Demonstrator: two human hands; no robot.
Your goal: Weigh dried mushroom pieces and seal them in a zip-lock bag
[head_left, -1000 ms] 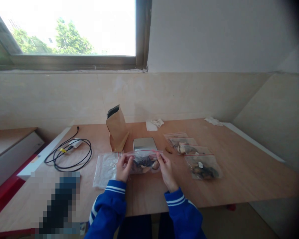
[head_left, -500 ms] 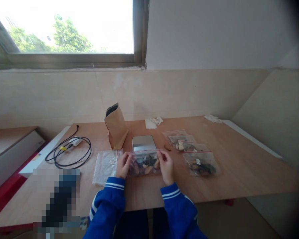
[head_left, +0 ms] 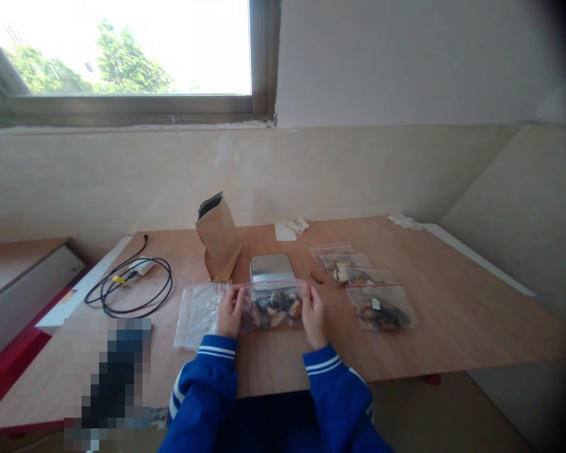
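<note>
Both of my hands hold a clear zip bag (head_left: 272,306) with a red seal strip, filled with dark and pale dried pieces. My left hand (head_left: 229,314) pinches its left edge and my right hand (head_left: 314,316) pinches its right edge, just above the wooden table (head_left: 453,314). Behind the bag lies a flat silver scale (head_left: 271,267). A pile of empty clear bags (head_left: 199,312) lies to the left of my left hand.
A brown paper pouch (head_left: 218,238) stands open behind the scale. Several filled zip bags (head_left: 368,292) lie in a row to the right. A coiled black cable (head_left: 132,283) is at the far left, crumpled tissue (head_left: 290,228) near the wall.
My hands have drawn closer together along the bag's top edge, and the bag has turned more upright. The view has shifted slightly.
</note>
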